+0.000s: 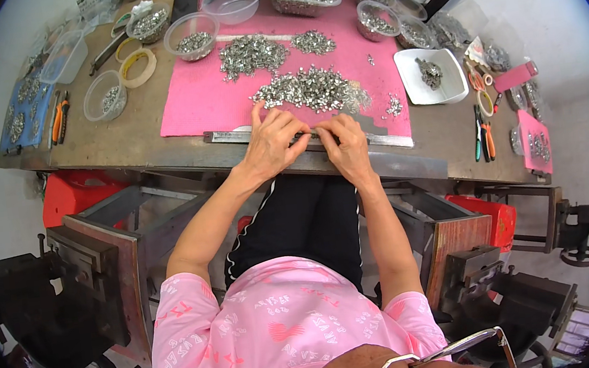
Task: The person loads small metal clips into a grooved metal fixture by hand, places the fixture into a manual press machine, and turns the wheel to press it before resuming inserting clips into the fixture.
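My left hand (274,141) and my right hand (345,146) meet at the front edge of the pink mat (181,110). Thumbs and fingertips of both are pinched close together. Whatever lies between them is too small and hidden to name. A flat metal strip (226,137) runs along the mat's edge, partly under my left hand. Just beyond my fingers spreads a long heap of small silvery metal pieces (309,86). Farther back are a wide heap (251,55) and a smaller heap (312,42) of similar pieces. A few loose ones (394,105) lie to the right.
Clear plastic tubs (192,37) of metal pieces stand along the back. A white tray (432,75) sits right of the mat. Orange-handled pliers (60,120) and tape rolls (138,68) lie left; more pliers (483,135) lie right. Open drawers (139,212) flank my legs.
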A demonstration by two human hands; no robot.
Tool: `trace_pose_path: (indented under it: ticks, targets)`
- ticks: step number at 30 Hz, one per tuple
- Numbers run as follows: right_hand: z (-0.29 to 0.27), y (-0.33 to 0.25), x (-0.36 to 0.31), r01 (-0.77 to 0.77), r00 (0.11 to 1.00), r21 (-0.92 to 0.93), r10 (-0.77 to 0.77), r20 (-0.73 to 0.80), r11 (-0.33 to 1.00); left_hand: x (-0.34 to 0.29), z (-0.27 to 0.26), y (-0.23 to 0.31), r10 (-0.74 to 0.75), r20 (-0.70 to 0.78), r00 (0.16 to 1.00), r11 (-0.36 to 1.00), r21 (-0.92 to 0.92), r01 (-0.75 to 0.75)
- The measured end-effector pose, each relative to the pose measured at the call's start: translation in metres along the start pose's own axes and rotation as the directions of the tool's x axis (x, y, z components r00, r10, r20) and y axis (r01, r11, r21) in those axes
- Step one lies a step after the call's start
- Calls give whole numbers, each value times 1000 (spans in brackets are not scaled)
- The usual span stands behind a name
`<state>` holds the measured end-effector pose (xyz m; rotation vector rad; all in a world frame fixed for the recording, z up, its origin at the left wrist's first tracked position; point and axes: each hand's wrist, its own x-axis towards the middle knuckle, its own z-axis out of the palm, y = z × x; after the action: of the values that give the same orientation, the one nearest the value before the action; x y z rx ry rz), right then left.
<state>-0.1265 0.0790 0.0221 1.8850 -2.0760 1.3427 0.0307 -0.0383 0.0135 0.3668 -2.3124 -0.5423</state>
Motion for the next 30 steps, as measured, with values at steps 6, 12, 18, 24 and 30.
trace_pose_path:
  ticks: [6,12,18,24,30]
  targets:
    - [13,20,26,-142,990,-50,143,1,989,-1,7,7,-54,-26,998,999,5,54]
    - [16,27,28,-65,997,-226,75,34,972,-2,8,8,-52,-20,998,999,9,52]
    - [7,27,21,-169,984,-50,171,39,984,-2,10,9,-93,-25,995,996,-13,93]
    - [11,20,24,-34,998,-186,44,53,982,16,12,3,-148,5,989,988,38,147]
    - [-1,7,17,-30,996,-136,41,81,990,20,10,-12,-91,236,967,981,187,47]
